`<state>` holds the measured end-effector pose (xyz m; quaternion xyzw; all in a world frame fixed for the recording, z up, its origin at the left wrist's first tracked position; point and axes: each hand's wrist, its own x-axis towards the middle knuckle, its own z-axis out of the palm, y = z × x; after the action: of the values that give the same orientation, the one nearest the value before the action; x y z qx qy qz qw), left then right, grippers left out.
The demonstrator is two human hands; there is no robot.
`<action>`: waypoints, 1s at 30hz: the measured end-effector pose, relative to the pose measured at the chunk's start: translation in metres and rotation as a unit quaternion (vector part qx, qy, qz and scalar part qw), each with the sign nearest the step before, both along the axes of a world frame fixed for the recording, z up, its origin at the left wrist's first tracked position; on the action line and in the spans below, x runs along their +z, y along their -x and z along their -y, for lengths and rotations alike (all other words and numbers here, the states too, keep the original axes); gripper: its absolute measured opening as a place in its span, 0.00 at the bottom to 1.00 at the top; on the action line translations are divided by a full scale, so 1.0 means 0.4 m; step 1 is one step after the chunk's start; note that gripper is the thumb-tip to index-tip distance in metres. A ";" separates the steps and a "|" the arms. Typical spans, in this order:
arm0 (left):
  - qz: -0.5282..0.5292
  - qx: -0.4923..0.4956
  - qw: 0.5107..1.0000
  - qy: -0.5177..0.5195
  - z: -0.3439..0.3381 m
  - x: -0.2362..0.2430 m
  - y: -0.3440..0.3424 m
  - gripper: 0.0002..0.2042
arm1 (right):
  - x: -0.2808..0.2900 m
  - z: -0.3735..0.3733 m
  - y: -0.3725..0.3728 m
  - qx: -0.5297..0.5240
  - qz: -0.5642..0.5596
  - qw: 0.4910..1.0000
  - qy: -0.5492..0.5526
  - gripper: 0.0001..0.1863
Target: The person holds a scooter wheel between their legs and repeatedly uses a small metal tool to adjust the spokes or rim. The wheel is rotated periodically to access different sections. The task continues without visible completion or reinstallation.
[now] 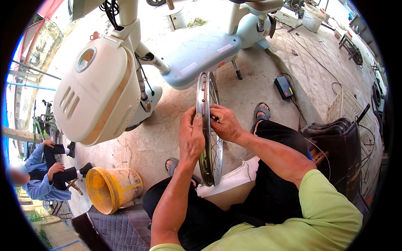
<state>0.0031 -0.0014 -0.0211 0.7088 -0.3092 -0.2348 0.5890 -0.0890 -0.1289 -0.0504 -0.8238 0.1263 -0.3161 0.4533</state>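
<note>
A bare spoked wheel rim (206, 167) stands upright between my legs, edge-on to me, above a cream box-like object (226, 192). My left hand (190, 134) is closed on the rim from the left side, thumb near the holes along its outer band. My right hand (224, 123) grips the wheel from the right, its curled fingers among the spokes just inside the rim; whether they hold anything small there is hidden.
A cream and pale-blue scooter (197, 54) stands ahead. A yellow bucket (106, 190) lies left of my legs; a seated person (44, 171) is beyond it. A black charger (283, 86) rests on the floor ahead-right; dark seat parts (343, 154) and a crate (341, 106) are at right.
</note>
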 end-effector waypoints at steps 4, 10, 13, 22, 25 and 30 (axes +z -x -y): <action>-0.019 0.009 1.000 0.009 0.001 -0.007 0.001 0.18 | 0.009 -0.013 -0.001 -0.013 -0.002 1.000 -0.009 0.07; 0.022 0.001 1.000 -0.003 -0.006 0.006 0.009 0.17 | 0.027 0.015 0.012 0.017 -0.037 0.999 -0.007 0.10; 0.032 -0.004 0.999 -0.019 -0.014 0.014 0.005 0.17 | 0.045 0.035 0.015 -0.068 -0.029 0.994 -0.075 0.12; 0.029 -0.039 0.998 -0.030 -0.022 0.043 0.014 0.18 | -0.011 0.053 -0.009 0.030 -0.052 0.978 -0.202 0.09; 0.032 -0.045 0.997 -0.050 -0.025 0.042 0.015 0.18 | -0.026 0.060 -0.004 0.047 -0.028 0.974 -0.219 0.09; 0.021 -0.044 0.998 -0.049 -0.028 0.049 0.016 0.18 | -0.018 0.053 -0.005 0.029 -0.041 0.973 -0.227 0.09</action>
<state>-0.0032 0.0096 -0.0014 0.7271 -0.3407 -0.2608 0.5359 -0.0869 -0.1502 -0.0576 -0.7151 0.1893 -0.2315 0.6319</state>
